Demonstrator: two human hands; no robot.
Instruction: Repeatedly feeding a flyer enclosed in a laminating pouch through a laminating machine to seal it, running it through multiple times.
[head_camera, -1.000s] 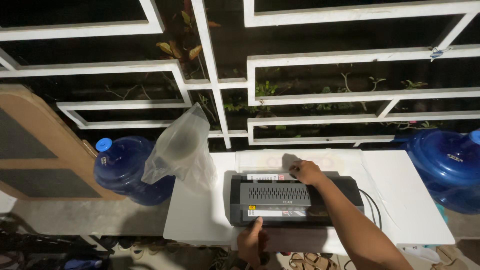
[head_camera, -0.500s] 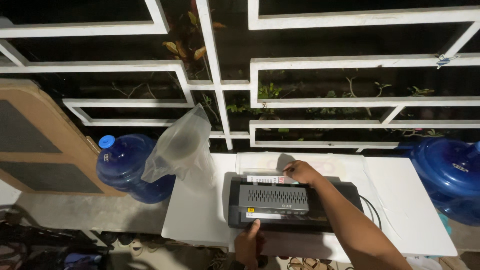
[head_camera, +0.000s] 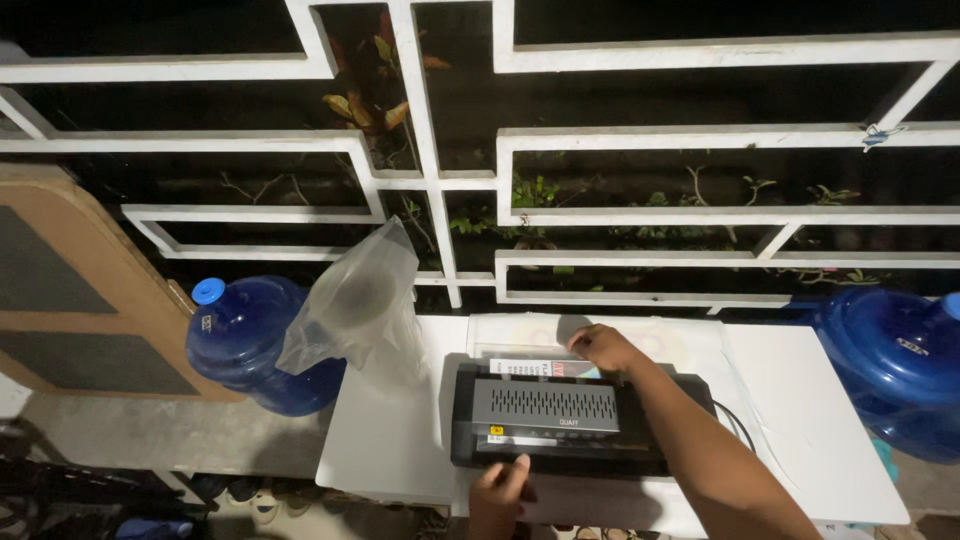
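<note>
A black laminator (head_camera: 570, 418) sits on the white table (head_camera: 385, 445); the right hand (head_camera: 603, 347) rests half-curled on a glossy sheet (head_camera: 610, 337) lying behind the machine; the left hand (head_camera: 498, 492), fingers bent, touches its front edge; a clear plastic bag (head_camera: 355, 300) stands just beside a blue water jug (head_camera: 250, 340).

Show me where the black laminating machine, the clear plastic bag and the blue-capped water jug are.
black laminating machine (head_camera: 545, 405), head view, vented top.
clear plastic bag (head_camera: 355, 300), head view, middle.
blue-capped water jug (head_camera: 250, 330), head view, rounded shoulder.
</note>
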